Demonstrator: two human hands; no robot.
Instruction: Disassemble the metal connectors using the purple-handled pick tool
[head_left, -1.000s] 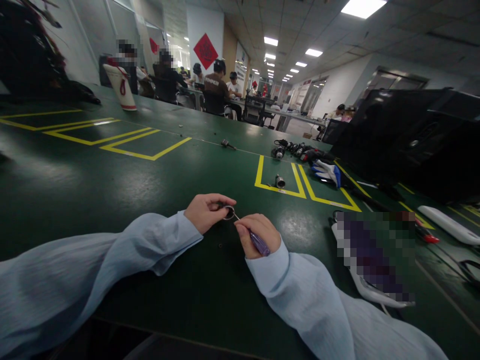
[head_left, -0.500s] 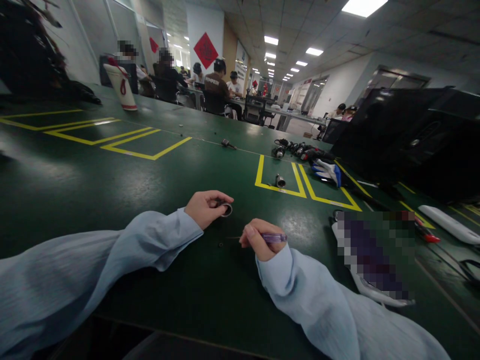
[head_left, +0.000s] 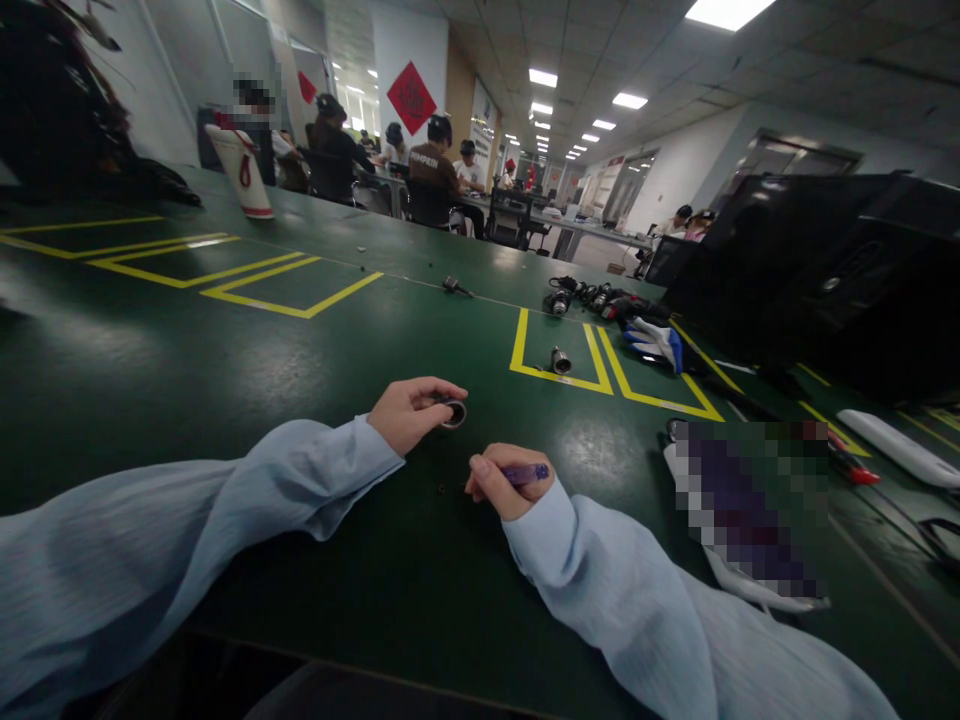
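Note:
My left hand (head_left: pixel 412 413) grips a metal ring-shaped part (head_left: pixel 455 414) between thumb and fingers, its round opening turned toward me. In my right hand (head_left: pixel 510 480) is a screwdriver (head_left: pixel 527 474) with a clear purple handle, its shaft pointing left and barely visible past the fingertips. A tiny dark ring-like piece (head_left: pixel 441 489) lies on the green table just left of those fingertips. The two hands are apart, both low over the table.
Beyond the hands, a metal cylindrical part (head_left: pixel 560 361) sits inside a yellow-taped box. Farther back are a dark part (head_left: pixel 454 287), a heap of cables and connectors (head_left: pixel 592 298) and a blue-white glove (head_left: pixel 654 343). A white-edged device (head_left: pixel 694 500) lies right; a cup (head_left: pixel 244 172) stands far left.
My right hand has shifted left with the screwdriver, closer to the tiny piece. My left hand has risen very slightly, and the ring's opening shows a bit more.

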